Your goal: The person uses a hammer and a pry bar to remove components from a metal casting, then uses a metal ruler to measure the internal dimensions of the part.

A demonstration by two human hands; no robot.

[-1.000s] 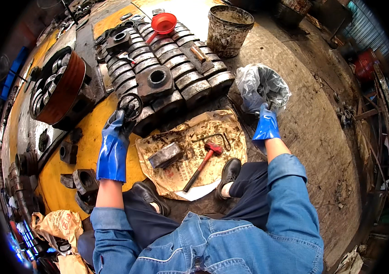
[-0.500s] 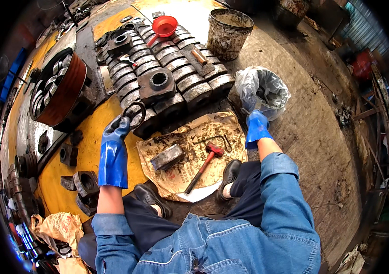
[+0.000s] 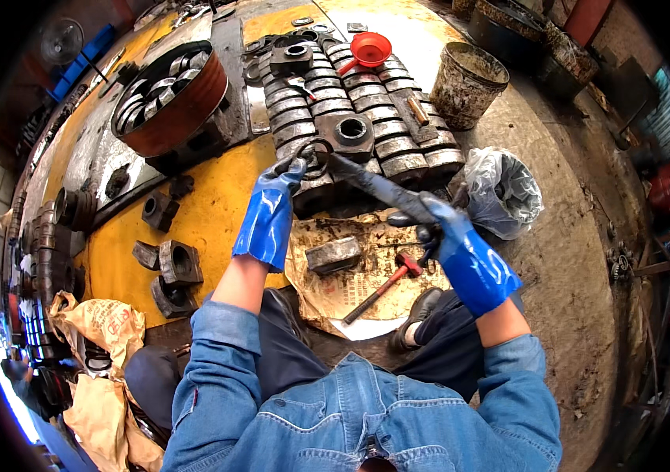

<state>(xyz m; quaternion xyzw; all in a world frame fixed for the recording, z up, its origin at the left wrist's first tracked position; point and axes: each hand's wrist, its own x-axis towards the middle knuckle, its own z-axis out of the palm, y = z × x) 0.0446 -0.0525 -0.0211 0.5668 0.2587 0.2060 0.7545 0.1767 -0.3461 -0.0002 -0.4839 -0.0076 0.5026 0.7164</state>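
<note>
My left hand [image 3: 270,206], in a blue rubber glove, is closed on a thin black ring [image 3: 328,146] held up before the rows of metal rings. My right hand [image 3: 461,248], gloved alike, grips a long, flat, dark stick [image 3: 374,186] that looks smeared with grease. The stick's far end meets or overlaps the ring's edge; actual contact is hard to tell. Just behind the ring, a square metal block with a round bore [image 3: 344,135] rests on the stacked metal rings [image 3: 374,102]. Below my hands, a red-headed hammer [image 3: 386,287] and a metal block [image 3: 333,256] lie on stained paper [image 3: 311,287].
A bag-lined bucket [image 3: 502,193] stands right of the rows, with a dirty bucket [image 3: 468,82] behind it. A red funnel [image 3: 370,49] lies atop the rows. At left are a rusty drum [image 3: 189,110] of rings and several bored blocks [image 3: 180,263] on the yellow floor.
My right hand has moved left from the bag-lined bucket, bringing the stick over to the ring. The left hand still holds the ring near the rows. The whole view has shifted.
</note>
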